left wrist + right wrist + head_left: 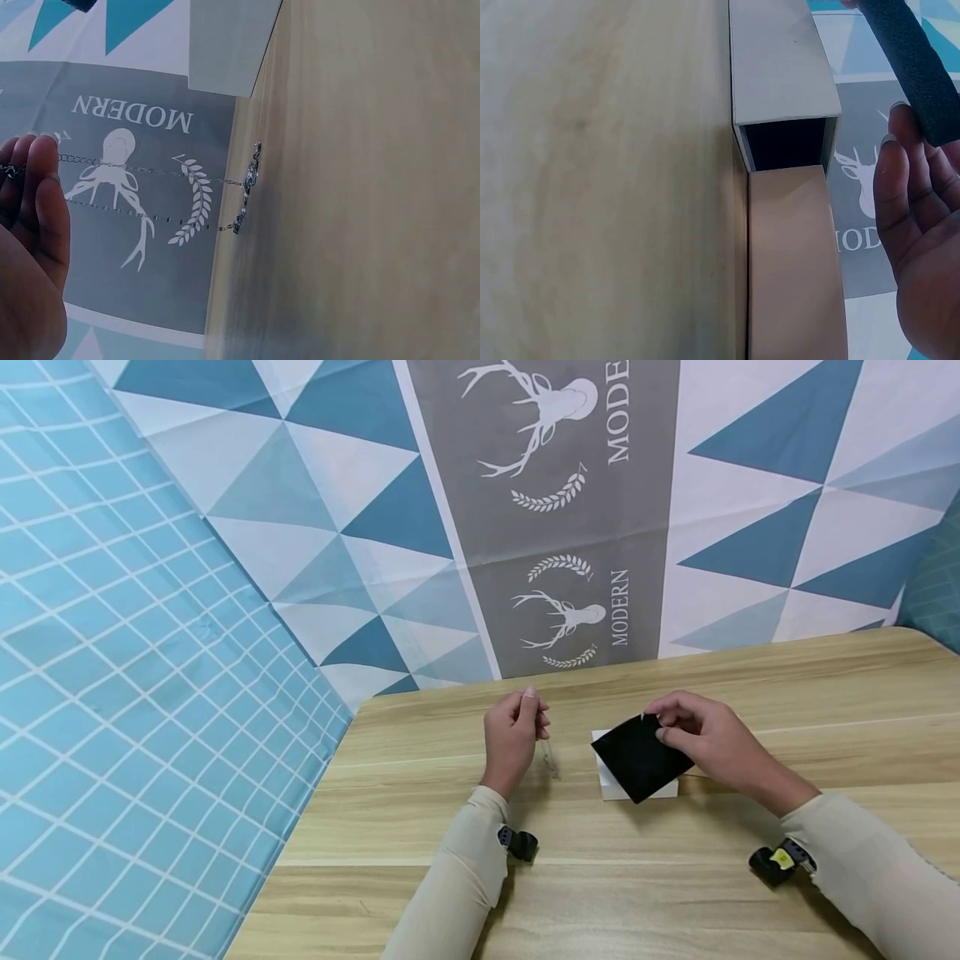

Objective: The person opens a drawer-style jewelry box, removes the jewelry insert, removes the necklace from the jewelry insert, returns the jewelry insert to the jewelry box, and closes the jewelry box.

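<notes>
My left hand (513,735) pinches a fine silver necklace (247,180) by its chain. In the left wrist view, two strands run from the fingers to a small ornate pendant part hanging over the table. With thumb and fingertips, my right hand (705,735) grips one corner of a square black foam pad (641,758), tilted above a white box (611,787). The pad hides most of that box in the head view. From the right wrist, the box's white sleeve (784,60) shows a dark opening, and a brownish drawer-like part (795,255) extends from it.
The box stands on a wood-grain table (405,827). Behind the table hangs a patterned cloth (562,535) with triangles and deer heads; a blue checked cloth (150,677) lines the left side. A wrist camera (519,845) sits on the left sleeve.
</notes>
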Available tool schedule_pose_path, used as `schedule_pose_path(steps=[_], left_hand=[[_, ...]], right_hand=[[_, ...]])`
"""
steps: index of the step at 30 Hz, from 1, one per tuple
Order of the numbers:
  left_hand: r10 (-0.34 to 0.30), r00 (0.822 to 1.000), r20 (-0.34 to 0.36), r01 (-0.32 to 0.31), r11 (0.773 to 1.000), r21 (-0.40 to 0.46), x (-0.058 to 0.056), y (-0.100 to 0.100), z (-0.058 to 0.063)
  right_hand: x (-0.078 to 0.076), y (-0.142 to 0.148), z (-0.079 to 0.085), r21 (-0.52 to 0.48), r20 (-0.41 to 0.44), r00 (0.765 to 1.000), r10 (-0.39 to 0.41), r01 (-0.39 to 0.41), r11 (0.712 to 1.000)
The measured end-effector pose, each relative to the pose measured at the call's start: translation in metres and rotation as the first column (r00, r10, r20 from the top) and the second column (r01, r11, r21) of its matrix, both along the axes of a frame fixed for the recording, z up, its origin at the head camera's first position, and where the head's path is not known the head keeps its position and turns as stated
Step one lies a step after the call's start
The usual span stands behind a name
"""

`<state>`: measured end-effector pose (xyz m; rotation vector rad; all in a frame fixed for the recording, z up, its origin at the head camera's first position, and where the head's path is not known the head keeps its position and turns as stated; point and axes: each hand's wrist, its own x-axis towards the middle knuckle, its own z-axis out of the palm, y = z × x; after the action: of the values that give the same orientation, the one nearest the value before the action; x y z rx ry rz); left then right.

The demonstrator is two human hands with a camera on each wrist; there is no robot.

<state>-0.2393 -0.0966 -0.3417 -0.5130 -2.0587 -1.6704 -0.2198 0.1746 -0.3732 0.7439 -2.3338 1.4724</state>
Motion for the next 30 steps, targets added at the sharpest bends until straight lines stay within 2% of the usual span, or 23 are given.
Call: schedule_pose_path(steps=[16, 23, 30], left_hand=[[0.039, 0.999, 0.004, -0.039, 0.998, -0.049, 0.000, 0.001, -0.001], [0.031, 1.000, 0.000, -0.031, 0.997, -0.076, -0.025, -0.005, -0.027], [0.055, 0.998, 0.000, -0.054, 0.991, -0.120, -0.026, -0.006, -0.027]], right_hand=[[-0.001, 0.000, -0.001, -0.005, 0.002, 1.000, 0.006, -0.006, 1.000], [-0.001, 0.000, -0.001, -0.002, 0.010, 1.000, 0.003, -0.003, 1.000], [-0.001, 0.000, -0.001, 0.000, 0.011, 1.000, -0.002, 0.002, 1.000]])
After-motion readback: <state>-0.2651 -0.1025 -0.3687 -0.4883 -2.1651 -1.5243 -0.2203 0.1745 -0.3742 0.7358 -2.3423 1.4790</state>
